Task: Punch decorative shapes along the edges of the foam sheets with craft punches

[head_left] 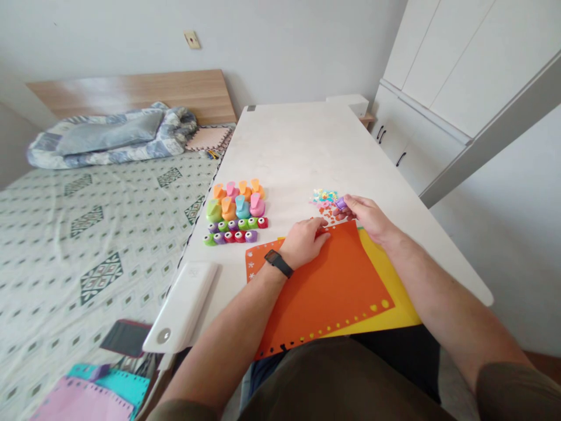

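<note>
Clock positions are read from the centre of the orange sheet [337, 275], which lies on the white table [298, 146] with its near edge before the wearer. Toward 1 o'clock, the right hand [366, 215] grasps a small purple punch [340, 203] between thumb and fingers; the punch sits just past 12 o'clock, apart from the sheet's far edge. At 11 o'clock, the left hand [303, 242] rests on the sheet, its fingers bent at the far edge (whether they pinch the paper cannot be told). A dark watch [280, 264] circles that wrist. Small holes line several margins of the sheet. A yellow sheet [401, 295] shows from beneath it at 3 o'clock. Coloured paper cutouts [325, 196] are scattered at 12 o'clock, beside the purple punch. At 10 o'clock stand two rows of large punches [242, 210] and, nearer, two rows of small punches [232, 225]. A white device [186, 298] lies near 9 o'clock, along the table's edge.
</note>
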A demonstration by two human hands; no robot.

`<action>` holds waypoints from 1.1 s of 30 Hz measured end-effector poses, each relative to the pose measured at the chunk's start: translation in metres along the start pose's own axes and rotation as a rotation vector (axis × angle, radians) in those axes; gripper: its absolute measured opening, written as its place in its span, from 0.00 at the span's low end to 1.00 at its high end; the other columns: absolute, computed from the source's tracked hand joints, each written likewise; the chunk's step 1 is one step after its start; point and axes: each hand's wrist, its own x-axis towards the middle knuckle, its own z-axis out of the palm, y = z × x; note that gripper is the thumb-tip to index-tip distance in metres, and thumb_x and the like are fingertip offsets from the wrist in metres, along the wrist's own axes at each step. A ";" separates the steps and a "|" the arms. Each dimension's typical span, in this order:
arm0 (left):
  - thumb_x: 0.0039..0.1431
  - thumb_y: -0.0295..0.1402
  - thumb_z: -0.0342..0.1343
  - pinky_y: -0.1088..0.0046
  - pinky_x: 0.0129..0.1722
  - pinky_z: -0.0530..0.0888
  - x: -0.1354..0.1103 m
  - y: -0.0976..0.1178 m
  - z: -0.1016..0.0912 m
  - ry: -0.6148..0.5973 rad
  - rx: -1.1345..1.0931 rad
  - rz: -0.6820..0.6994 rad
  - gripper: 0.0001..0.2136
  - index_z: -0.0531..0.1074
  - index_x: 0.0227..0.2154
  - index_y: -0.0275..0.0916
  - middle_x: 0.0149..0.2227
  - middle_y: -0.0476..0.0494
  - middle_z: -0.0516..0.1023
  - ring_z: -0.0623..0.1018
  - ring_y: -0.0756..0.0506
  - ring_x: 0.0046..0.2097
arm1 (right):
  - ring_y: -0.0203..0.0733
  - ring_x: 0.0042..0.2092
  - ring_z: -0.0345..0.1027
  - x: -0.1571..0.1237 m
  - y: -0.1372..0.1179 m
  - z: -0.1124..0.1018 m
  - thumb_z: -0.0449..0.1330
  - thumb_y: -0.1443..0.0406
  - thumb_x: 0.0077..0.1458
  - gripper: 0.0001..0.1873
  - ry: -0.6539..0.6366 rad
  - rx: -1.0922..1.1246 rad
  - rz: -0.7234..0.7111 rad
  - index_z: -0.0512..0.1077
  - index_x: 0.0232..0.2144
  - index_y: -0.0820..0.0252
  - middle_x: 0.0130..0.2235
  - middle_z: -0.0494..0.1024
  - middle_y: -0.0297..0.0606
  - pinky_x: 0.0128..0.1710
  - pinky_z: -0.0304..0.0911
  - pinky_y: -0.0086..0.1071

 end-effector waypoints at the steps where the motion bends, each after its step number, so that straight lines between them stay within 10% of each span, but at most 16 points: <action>1: 0.65 0.35 0.56 0.66 0.48 0.76 0.000 0.000 0.000 -0.001 0.003 -0.001 0.13 0.73 0.49 0.38 0.45 0.40 0.82 0.81 0.43 0.45 | 0.38 0.33 0.74 0.000 0.000 0.000 0.59 0.42 0.60 0.27 0.002 0.009 0.002 0.77 0.36 0.61 0.37 0.83 0.43 0.35 0.65 0.31; 33: 0.64 0.37 0.56 0.62 0.49 0.75 0.002 0.006 0.001 -0.039 0.120 0.021 0.25 0.64 0.62 0.38 0.44 0.38 0.82 0.81 0.40 0.47 | 0.43 0.38 0.77 -0.004 -0.002 0.008 0.57 0.40 0.60 0.29 -0.049 -0.080 0.020 0.78 0.37 0.60 0.36 0.83 0.42 0.40 0.69 0.33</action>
